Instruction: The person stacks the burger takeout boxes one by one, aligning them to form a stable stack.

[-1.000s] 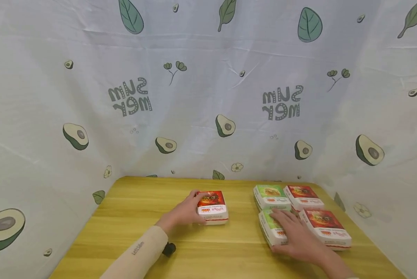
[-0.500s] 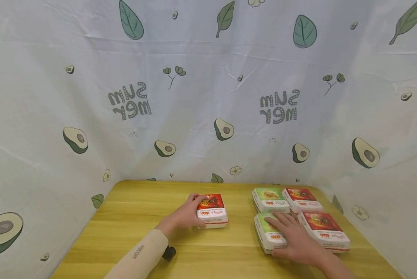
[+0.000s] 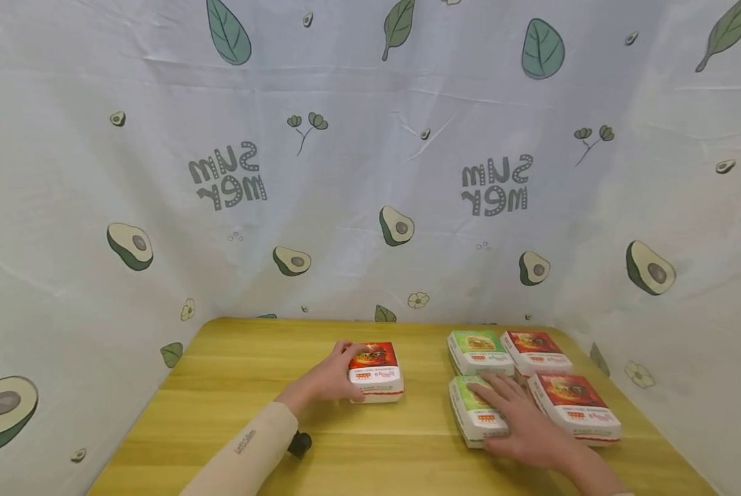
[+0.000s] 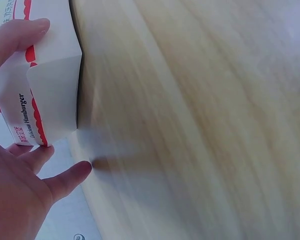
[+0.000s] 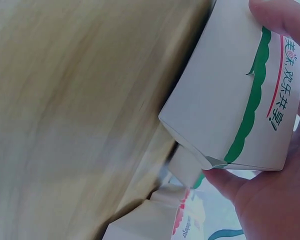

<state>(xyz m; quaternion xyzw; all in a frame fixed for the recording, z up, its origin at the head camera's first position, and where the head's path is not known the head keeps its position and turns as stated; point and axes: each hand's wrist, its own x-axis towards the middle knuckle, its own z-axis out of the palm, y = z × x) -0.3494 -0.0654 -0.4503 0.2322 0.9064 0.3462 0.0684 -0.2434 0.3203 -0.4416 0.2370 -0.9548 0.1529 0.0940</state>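
On the left half of the table, my left hand (image 3: 330, 375) grips a red-topped hamburger box (image 3: 377, 384) from its left side. In the left wrist view the thumb lies on one wall of this hamburger box (image 4: 55, 85) and some fingers reach round its far end. My right hand (image 3: 531, 427) holds a green-topped hamburger box (image 3: 478, 420), fingers over its top and thumb at the near side. The right wrist view has the thumb and a finger at opposite ends of that green-trimmed box (image 5: 215, 95), close to the table. Part of its top is hidden by the hand.
Another green-topped box (image 3: 481, 353) stands just behind the held one. Two red-topped boxes stand to the right, one at the back (image 3: 536, 351) and one nearer (image 3: 573, 406). A patterned curtain (image 3: 346, 172) rises behind the wooden table (image 3: 246, 358).
The green-topped box under my right hand has shifted slightly left, widening the gap to the near red-topped box. My left hand keeps its grip in the same place. The head view has tilted slightly.
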